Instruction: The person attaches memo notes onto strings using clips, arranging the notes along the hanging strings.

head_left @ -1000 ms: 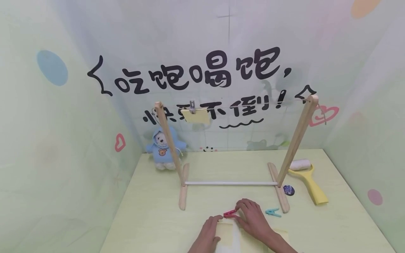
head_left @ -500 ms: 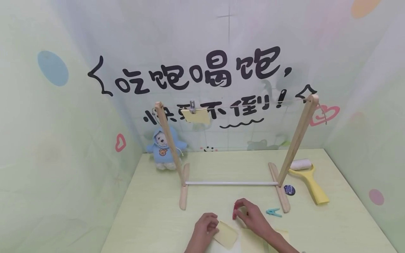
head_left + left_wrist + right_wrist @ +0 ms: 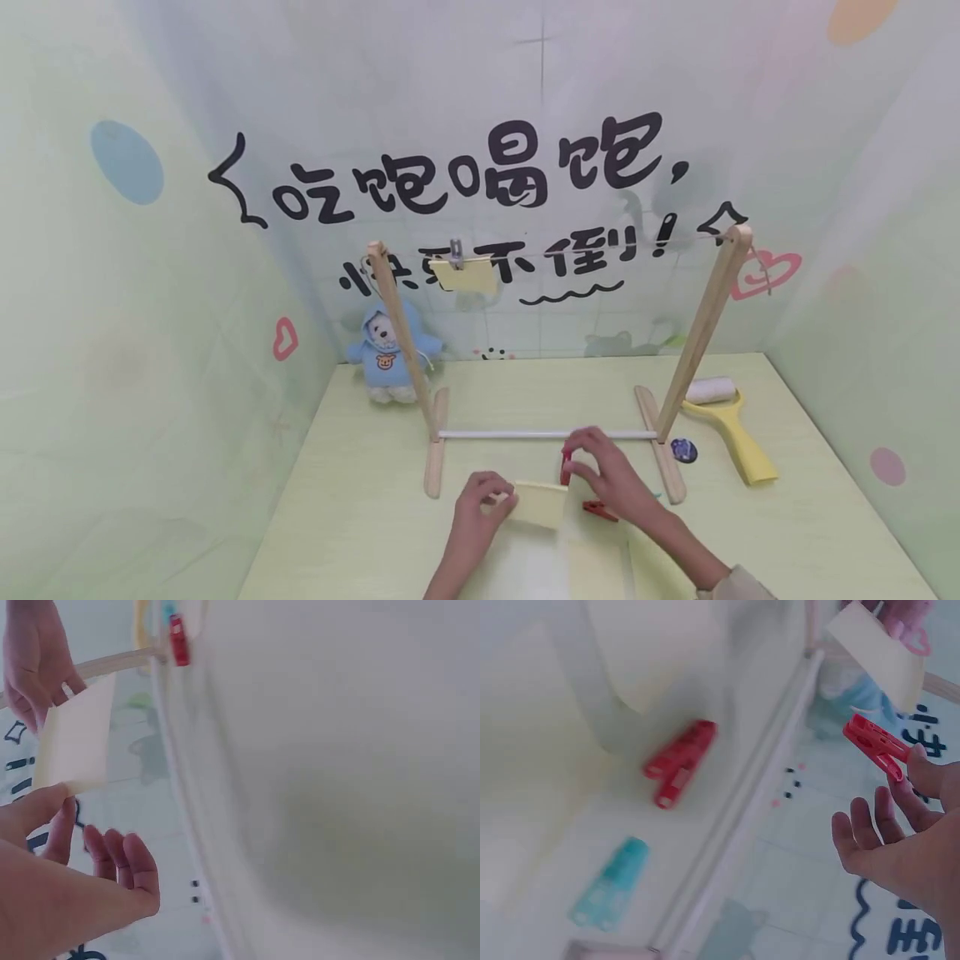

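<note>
the left hand (image 3: 480,500) pinches a pale yellow card (image 3: 538,503) by its left edge between thumb and fingers, and compared with half a second ago the card is lifted off the desk (image 3: 360,508) and held nearly upright in front of the person, where before it lay tilted low by the wrist. the right hand (image 3: 603,475) pinches a red clothespin (image 3: 876,744) between thumb and forefinger, its other fingers spread loosely; a second ago this hand was down on the desk at the pin, and now it is raised and close beside the card's right edge, with the pin's mouth near the card's top corner but not yet shown biting it. so both pieces are picked up and brought together, which reads as the pick-up done and the joining about to be made. under the right hand a second red clothespin (image 3: 600,509) and a teal clothespin (image 3: 611,892) lie on the desk, beside more pale sheets (image 3: 592,567). beyond the hands stands the wooden rack (image 3: 701,333), its string (image 3: 600,250) already carrying one yellow card under a grey clip (image 3: 455,252).
</note>
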A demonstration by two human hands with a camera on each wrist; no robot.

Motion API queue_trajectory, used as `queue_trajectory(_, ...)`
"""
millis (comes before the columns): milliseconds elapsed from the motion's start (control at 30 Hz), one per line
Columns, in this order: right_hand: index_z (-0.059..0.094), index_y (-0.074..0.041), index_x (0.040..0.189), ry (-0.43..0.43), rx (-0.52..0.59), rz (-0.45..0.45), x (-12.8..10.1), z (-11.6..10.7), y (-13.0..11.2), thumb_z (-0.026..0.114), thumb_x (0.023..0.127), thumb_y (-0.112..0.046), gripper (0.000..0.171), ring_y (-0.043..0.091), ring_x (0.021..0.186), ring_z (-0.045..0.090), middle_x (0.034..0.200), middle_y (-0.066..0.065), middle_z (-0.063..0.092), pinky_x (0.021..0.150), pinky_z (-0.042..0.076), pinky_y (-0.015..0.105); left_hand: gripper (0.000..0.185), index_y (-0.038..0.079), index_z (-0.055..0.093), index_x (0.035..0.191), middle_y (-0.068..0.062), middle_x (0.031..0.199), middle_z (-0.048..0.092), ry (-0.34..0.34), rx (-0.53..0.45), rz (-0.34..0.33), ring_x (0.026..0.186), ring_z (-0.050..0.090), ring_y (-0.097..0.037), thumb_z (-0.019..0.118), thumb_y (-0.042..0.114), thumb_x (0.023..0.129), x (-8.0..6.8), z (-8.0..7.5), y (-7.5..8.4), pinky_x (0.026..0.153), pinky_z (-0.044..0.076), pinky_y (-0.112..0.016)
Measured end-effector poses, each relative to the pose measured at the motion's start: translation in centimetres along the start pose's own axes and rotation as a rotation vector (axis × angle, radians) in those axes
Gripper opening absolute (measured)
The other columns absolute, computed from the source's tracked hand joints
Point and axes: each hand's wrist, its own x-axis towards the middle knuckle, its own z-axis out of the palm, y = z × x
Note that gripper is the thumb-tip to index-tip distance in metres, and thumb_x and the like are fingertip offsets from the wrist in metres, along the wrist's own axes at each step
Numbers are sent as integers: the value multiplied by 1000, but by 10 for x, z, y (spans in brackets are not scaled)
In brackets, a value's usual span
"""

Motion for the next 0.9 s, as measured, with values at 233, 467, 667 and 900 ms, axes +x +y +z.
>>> queue_trajectory(233,68,-4,102,79,-3,-79,71,-66,-44,75,80,8,25,27,117,54,120,18,59,108,31,5,17,16,75,101,-3,92,75,89,-9,65,82,58,0,74,30,92,43,-21,59,74,43,-16)
queue_trajectory(467,72,-5,101,130,-26,-130,131,-122,-94,76,82,6,23,25,124,49,125,14,56,110,30,9,19,12,77,102,-10,91,76,157,-104,181,77,61,-5,75,28,91,84,-42,131,70,46,-16)
queue_trajectory(667,73,-1,101,184,-38,-195,173,-146,-117,76,84,4,18,25,130,47,125,17,54,112,32,20,16,14,78,99,-2,76,73,198,-217,263,67,62,-7,73,28,94,109,-55,179,62,47,-19)
queue_trajectory(900,74,2,98,229,-18,-196,208,-158,-125,74,87,3,11,23,132,49,123,19,51,110,34,22,18,12,78,100,9,68,70,210,-276,318,59,51,-9,71,28,95,123,-58,212,55,38,-20)
